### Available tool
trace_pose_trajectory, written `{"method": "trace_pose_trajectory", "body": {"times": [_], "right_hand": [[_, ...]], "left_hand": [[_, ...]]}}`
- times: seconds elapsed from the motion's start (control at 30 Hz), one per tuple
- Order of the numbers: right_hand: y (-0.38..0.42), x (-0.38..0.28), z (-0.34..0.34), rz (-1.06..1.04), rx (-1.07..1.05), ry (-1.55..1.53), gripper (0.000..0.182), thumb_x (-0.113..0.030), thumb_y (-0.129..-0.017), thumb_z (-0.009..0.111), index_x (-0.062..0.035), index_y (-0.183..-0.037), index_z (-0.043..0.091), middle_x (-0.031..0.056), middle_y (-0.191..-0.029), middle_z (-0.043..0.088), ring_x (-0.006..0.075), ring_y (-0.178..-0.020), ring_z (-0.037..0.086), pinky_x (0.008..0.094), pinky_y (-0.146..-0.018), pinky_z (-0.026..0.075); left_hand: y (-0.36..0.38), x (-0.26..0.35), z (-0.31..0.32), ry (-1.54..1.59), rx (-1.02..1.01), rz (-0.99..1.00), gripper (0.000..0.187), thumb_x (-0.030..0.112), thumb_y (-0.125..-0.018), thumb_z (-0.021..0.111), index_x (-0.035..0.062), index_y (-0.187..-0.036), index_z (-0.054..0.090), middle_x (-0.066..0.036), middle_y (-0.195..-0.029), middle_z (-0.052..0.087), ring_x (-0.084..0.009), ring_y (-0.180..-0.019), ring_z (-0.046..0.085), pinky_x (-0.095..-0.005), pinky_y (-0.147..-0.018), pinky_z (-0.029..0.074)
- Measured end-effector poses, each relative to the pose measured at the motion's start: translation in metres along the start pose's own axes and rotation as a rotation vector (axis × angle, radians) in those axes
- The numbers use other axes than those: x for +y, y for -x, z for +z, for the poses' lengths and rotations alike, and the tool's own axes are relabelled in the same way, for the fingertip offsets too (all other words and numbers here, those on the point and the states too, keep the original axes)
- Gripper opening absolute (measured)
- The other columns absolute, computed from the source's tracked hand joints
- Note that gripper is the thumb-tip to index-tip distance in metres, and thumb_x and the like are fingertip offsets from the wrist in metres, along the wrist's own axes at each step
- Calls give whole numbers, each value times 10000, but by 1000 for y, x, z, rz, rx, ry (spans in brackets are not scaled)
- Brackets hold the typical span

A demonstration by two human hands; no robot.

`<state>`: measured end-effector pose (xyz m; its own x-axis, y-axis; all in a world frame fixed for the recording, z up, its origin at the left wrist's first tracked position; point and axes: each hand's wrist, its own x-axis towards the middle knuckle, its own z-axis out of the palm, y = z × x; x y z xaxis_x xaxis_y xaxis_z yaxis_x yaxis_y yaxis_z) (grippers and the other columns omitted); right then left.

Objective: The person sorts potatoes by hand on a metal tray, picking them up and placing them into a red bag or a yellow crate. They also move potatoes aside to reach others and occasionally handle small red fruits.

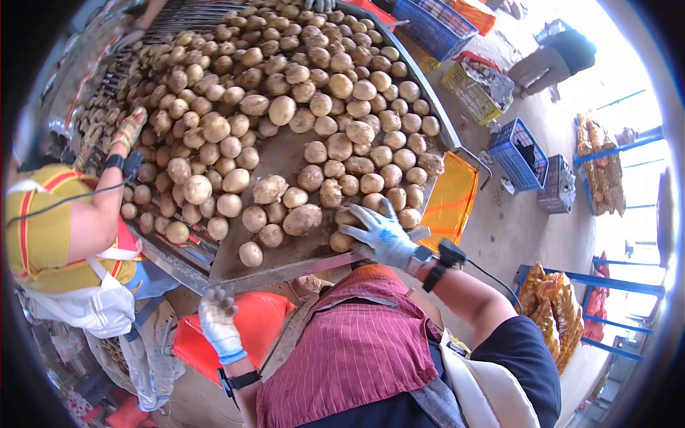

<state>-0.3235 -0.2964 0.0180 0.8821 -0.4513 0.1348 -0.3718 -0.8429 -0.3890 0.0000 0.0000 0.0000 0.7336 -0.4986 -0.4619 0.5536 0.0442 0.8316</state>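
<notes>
Many round brown root vegetables [282,110] lie heaped on a metal sorting table [235,250]. My right hand [383,232], in a light blue and white glove, rests at the table's near right edge, fingers spread, over a few of the vegetables; the thumb side touches a dark one partly covered by the fingers. My left hand [217,315], in a whitish glove with dirty fingertips, is just outside the table's near left corner, above a red bag [246,324]. Its fingers are slightly bent and apart, with nothing in them.
A co-worker in a yellow top [57,214] reaches over the table at left. An orange-yellow bag [449,200] hangs at the right edge. Blue crates [517,153], a yellow crate [474,89] and filled sacks [553,307] stand at right. Another person bends at upper right.
</notes>
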Motion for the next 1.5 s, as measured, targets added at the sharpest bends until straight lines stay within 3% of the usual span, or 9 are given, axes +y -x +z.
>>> {"method": "trace_pose_trajectory", "body": {"times": [0.23, 0.43, 0.57, 0.63, 0.77, 1.1, 1.17, 1.3, 1.5], "right_hand": [[18, 65, -33, 300, 396, 41, 120, -209, -804, 684, -111, -787, 617, 71, -821, 626, 301, -827, 590, 460, -855, 427], [-66, 57, 21, 240, 87, 229, 431, -100, -780, 583, -95, -1210, 575, 114, -1035, 606, 300, -1020, 576, 458, -921, 396], [-56, 43, -6, 347, 159, -284, 481, -140, -753, 650, -60, -1216, 550, 123, -1040, 622, 328, -989, 592, 452, -918, 414], [-54, 16, -25, 79, -193, -609, 510, -141, -766, 644, -61, -1260, 544, 143, -1133, 621, 344, -1022, 584, 454, -972, 411], [-82, 47, -5, 110, 38, 41, 553, -100, -816, 576, -100, -1366, 516, 115, -1294, 550, 302, -996, 604, 436, -924, 445], [-89, 39, -17, 141, -166, -404, 616, -226, -750, 718, -107, -1324, 528, 134, -1192, 604, 341, -1034, 620, 464, -889, 482], [-84, 22, -30, -172, -43, -300, 676, -278, -695, 786, -99, -1298, 536, 148, -1182, 606, 348, -1076, 615, 474, -894, 490], [-138, 104, -41, 476, 393, 96, 622, -312, -759, 745, -32, -1276, 539, 208, -1309, 512, 366, -1154, 518, 481, -977, 410], [-86, 58, 0, 253, 252, -78, 439, -207, -705, 738, -106, -1105, 589, 129, -1153, 546, 360, -1106, 519, 491, -899, 456]], "left_hand": [[3, -19, 100, -202, -2, -30, 340, 313, -998, 508, 68, -1217, 594, -117, -1056, 696, -207, -791, 680, -319, -633, 550], [9, -41, 191, -346, -267, -110, 294, 248, -1009, 507, 51, -1203, 608, -140, -1041, 698, -209, -798, 692, -304, -638, 553], [4, -67, 200, -130, -344, -373, 495, 392, -980, 538, 73, -1356, 493, -135, -1179, 633, -229, -957, 656, -371, -741, 565], [29, -58, 243, 74, -343, -428, 508, 311, -978, 578, 94, -1415, 438, -123, -1206, 614, -227, -997, 648, -371, -759, 580], [12, -85, 214, -46, -229, -460, 401, 249, -952, 590, 47, -1295, 544, -107, -1058, 660, -225, -882, 663, -377, -698, 584], [13, -60, 223, 160, -378, -564, 394, 318, -947, 615, 63, -1245, 574, -145, -1118, 657, -264, -827, 684, -388, -620, 586], [14, -66, 233, 235, -14, -603, 484, 378, -936, 630, 72, -1299, 536, -161, -1122, 655, -272, -781, 682, -396, -602, 576], [10, -62, 206, 287, -386, -586, 570, 436, -942, 609, 87, -1371, 469, -174, -1098, 653, -264, -753, 676, -404, -579, 566], [15, -65, 204, 244, -305, -543, 570, 448, -937, 615, 111, -1375, 474, -163, -1076, 655, -255, -730, 671, -376, -542, 563]]}}
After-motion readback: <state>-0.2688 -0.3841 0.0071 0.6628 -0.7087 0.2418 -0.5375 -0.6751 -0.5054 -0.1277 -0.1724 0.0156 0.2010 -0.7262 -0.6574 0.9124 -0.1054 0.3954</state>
